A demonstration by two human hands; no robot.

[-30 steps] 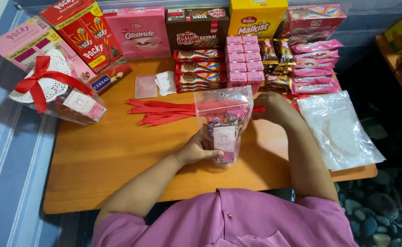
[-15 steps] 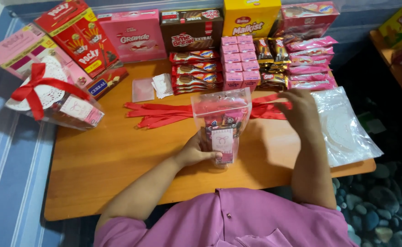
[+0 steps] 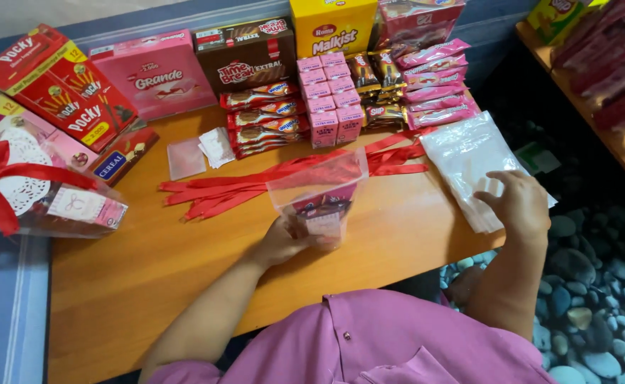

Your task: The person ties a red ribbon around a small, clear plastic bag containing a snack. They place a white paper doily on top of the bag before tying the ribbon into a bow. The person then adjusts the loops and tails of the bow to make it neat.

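Note:
My left hand (image 3: 282, 243) grips the lower part of a clear plastic bag (image 3: 319, 192) that stands upright on the wooden table (image 3: 149, 263), with snack packets and a pink-and-white card inside. My right hand (image 3: 517, 203) rests with spread fingers on a stack of clear plastic bags (image 3: 465, 158) at the table's right edge. Red ribbons (image 3: 245, 186) lie across the table just behind the standing bag.
Snack boxes and rows of wrapped bars (image 3: 263, 117) and small pink boxes (image 3: 330, 99) line the back of the table. A wrapped gift pack with a red bow (image 3: 24, 188) sits at the left. Small white sachets (image 3: 216, 146) lie near the boxes. Pebble floor (image 3: 583, 284) lies right.
My right hand has left the top of the standing bag and moved right onto the stack of clear bags. The left hand still holds the bag.

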